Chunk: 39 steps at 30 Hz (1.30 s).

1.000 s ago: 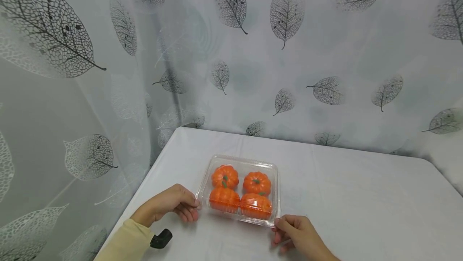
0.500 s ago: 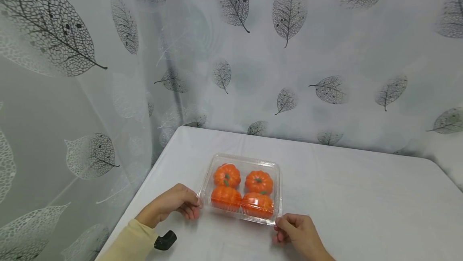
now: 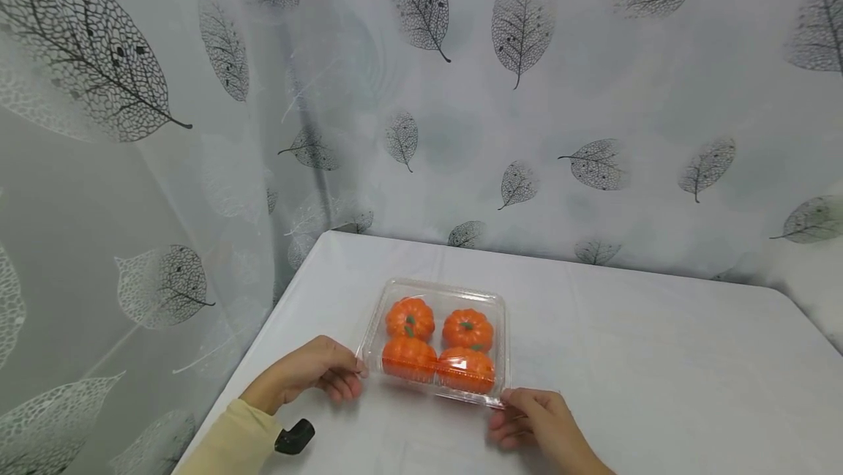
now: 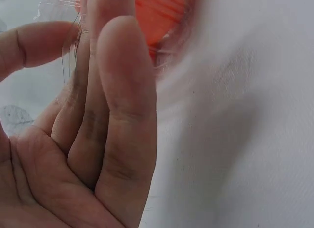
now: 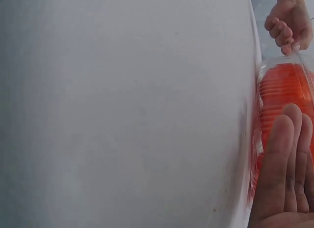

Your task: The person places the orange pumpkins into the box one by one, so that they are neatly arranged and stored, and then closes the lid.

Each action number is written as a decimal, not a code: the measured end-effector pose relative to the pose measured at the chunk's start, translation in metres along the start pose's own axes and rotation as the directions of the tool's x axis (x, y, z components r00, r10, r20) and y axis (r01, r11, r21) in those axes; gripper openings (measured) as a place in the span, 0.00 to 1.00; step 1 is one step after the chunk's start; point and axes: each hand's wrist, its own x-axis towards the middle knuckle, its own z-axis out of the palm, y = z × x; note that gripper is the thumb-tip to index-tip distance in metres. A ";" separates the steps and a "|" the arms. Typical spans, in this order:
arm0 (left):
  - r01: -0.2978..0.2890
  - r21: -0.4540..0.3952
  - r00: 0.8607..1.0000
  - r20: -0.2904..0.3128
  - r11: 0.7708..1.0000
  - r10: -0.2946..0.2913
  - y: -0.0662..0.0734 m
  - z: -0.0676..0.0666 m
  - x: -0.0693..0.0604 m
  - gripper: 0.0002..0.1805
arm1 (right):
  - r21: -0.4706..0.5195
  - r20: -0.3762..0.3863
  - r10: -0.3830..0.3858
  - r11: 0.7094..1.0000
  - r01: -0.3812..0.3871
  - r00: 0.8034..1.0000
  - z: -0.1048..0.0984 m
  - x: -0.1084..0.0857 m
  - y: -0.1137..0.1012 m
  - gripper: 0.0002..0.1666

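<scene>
A clear plastic clamshell container [image 3: 506, 343] with several small orange pumpkins [image 3: 467, 330] inside sits on the white table, its ribbed side facing me. My left hand [image 3: 319, 369] pinches its front left corner. In the left wrist view the thumb and index finger of that hand [image 4: 120, 105] meet over the thin clear rim, while the other fingers extend below. At the front right corner, my right hand [image 3: 536, 420] holds the rim with the thumb on top. Fairly straight fingers of the right hand [image 5: 284, 174] lie beside the container in the right wrist view; its thumb is hidden there.
A small black object [image 3: 295, 437] shows beside the left sleeve [image 3: 237, 438]. White cloth covers the table [image 3: 626, 358]. A pale curtain [image 3: 461, 109] with leaf prints hangs behind it and along the left.
The container has shifted very slightly away from me, its front right corner most. Under that corner, the right hand's lower fingers have drawn in a little. The left hand stays almost still.
</scene>
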 end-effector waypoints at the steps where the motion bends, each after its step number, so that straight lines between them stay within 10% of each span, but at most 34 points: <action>1: 0.001 0.002 1.000 0.002 1.000 -0.001 -0.001 -0.001 0.000 0.17 | 0.005 0.004 0.011 1.000 -0.011 1.000 -0.001 -0.001 -0.001 0.23; 14: 0.018 0.141 0.994 -0.106 0.990 -0.003 0.019 -0.023 -0.006 0.24 | 0.007 -0.051 0.051 0.999 -0.050 0.997 -0.022 -0.005 -0.008 0.25; 20: 0.070 0.417 0.942 -0.327 0.906 0.078 0.062 -0.023 -0.004 0.34 | -0.113 -0.129 -0.004 0.993 -0.011 0.992 -0.035 0.001 -0.024 0.27; 28: 0.051 0.639 0.784 -0.502 0.768 0.366 0.120 -0.023 -0.002 0.47 | -0.390 -0.202 -0.195 0.915 0.104 0.960 -0.057 0.017 -0.068 0.27; 32: 0.011 0.696 0.674 -0.536 0.718 0.508 0.141 -0.020 0.002 0.49 | -0.652 -0.189 -0.371 0.740 0.167 0.909 -0.068 0.024 -0.098 0.32; 36: -0.035 0.784 0.554 -0.500 0.619 0.665 0.162 -0.015 0.006 0.47 | -0.809 -0.151 -0.530 0.551 0.204 0.834 -0.080 0.026 -0.128 0.35; 39: -0.072 0.846 0.480 -0.435 0.528 0.762 0.177 -0.010 0.011 0.46 | -0.857 -0.128 -0.619 0.462 0.228 0.775 -0.089 0.027 -0.149 0.36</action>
